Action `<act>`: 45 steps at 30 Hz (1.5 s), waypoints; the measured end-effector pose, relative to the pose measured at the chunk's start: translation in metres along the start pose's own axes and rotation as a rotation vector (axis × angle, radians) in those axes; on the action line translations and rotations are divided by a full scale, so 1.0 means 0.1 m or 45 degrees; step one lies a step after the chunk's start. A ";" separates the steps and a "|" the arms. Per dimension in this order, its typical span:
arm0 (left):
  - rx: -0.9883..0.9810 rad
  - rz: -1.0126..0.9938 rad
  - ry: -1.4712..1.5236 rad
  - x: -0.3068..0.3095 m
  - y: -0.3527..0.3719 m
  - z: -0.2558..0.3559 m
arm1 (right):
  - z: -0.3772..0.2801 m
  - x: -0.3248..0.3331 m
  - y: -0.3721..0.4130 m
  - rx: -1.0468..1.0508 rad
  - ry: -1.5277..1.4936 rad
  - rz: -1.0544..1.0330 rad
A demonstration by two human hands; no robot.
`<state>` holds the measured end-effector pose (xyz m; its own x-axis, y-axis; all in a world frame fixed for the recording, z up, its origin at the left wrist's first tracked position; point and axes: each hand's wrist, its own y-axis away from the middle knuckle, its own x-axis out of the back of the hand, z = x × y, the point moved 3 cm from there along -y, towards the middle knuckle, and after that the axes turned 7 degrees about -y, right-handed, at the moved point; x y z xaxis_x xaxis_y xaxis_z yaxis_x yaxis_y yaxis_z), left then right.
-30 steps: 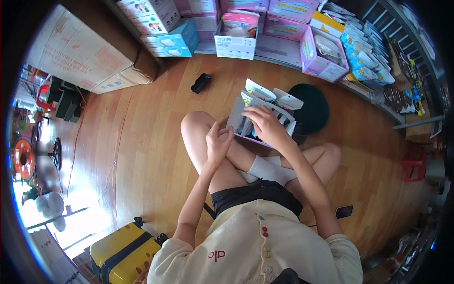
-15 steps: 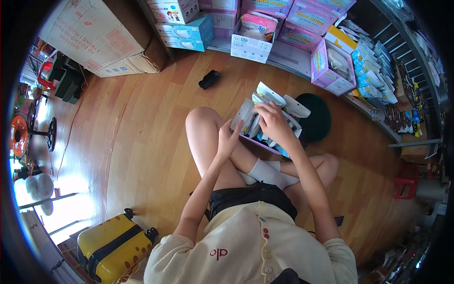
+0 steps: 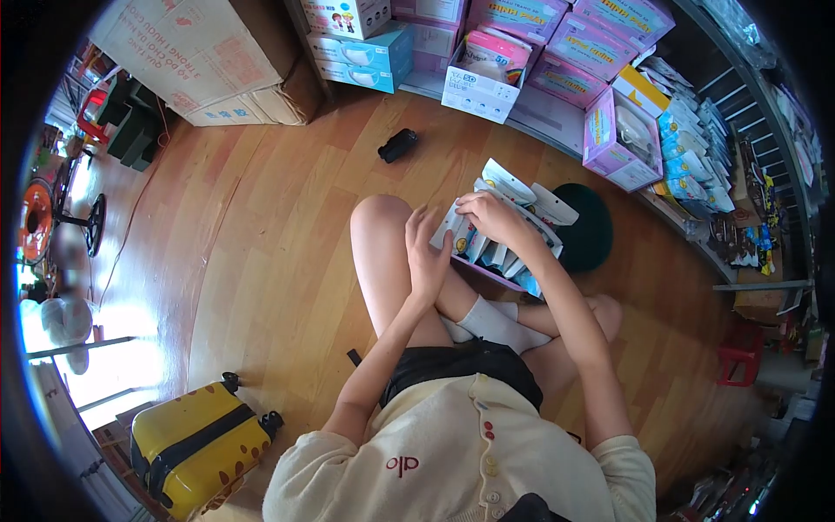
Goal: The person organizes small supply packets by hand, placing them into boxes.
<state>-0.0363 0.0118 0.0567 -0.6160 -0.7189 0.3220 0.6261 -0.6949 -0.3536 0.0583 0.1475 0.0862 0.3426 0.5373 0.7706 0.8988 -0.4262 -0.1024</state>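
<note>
In front of my crossed legs stands an open box (image 3: 489,277) with a purple edge and raised white flaps. White and blue packets (image 3: 492,255) are packed upright inside it. My right hand (image 3: 493,217) reaches over the box, its fingers bent and pressed together at the left part of the contents; what they grip is hidden. Beside the box's left flap, my left hand (image 3: 426,257) is raised with fingers apart and nothing in it.
A dark green round stool (image 3: 588,228) is against the box's far right side. A black object (image 3: 398,146) lies on the wooden floor. Shelves carry purple boxes (image 3: 570,83) and many packets (image 3: 691,161). A yellow suitcase (image 3: 196,435) and a large carton (image 3: 187,52) are at left.
My right hand has shifted slightly left and down onto the packets. My left hand has turned, its fingers now reaching upward near the flap. The whole view has shifted a little.
</note>
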 end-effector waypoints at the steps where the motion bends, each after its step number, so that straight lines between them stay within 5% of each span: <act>1: -0.289 -0.013 -0.343 0.03 -0.01 0.14 | -0.01 0.02 0.01 -0.009 -0.021 -0.021; 5: -0.052 -0.399 -0.035 -0.11 0.24 0.08 | 0.00 0.01 0.03 -0.082 0.012 -0.153; 12: 0.103 -0.416 0.100 -0.23 0.41 -0.08 | -0.04 0.11 -0.01 -0.293 -0.053 -0.329; 18: 0.039 -0.341 0.091 -0.24 0.42 -0.08 | -0.36 0.75 0.35 -0.084 -0.147 -0.011; 32: 0.014 -0.373 0.221 -0.14 0.35 0.02 | -0.39 0.29 0.36 0.324 0.299 0.038; 35: -0.163 -0.201 0.130 -0.01 0.35 0.10 | -0.31 0.26 0.40 0.327 0.307 -0.023; 37: -0.465 -0.067 -0.367 0.09 0.45 0.18 | -0.28 0.27 0.42 0.332 0.281 -0.049; 41: -0.694 -0.134 -0.538 0.12 0.64 0.33 | -0.29 0.30 0.47 0.295 0.298 -0.082; 45: -0.370 -0.211 -0.516 -0.08 0.60 0.33 | -0.31 0.30 0.49 0.242 0.467 -0.203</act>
<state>0.0222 -0.0246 0.0622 -0.4251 -0.5884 0.6878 0.3423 -0.8080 -0.4796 0.1041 0.1204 0.1235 0.1069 0.2773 0.9548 0.9787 -0.1987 -0.0518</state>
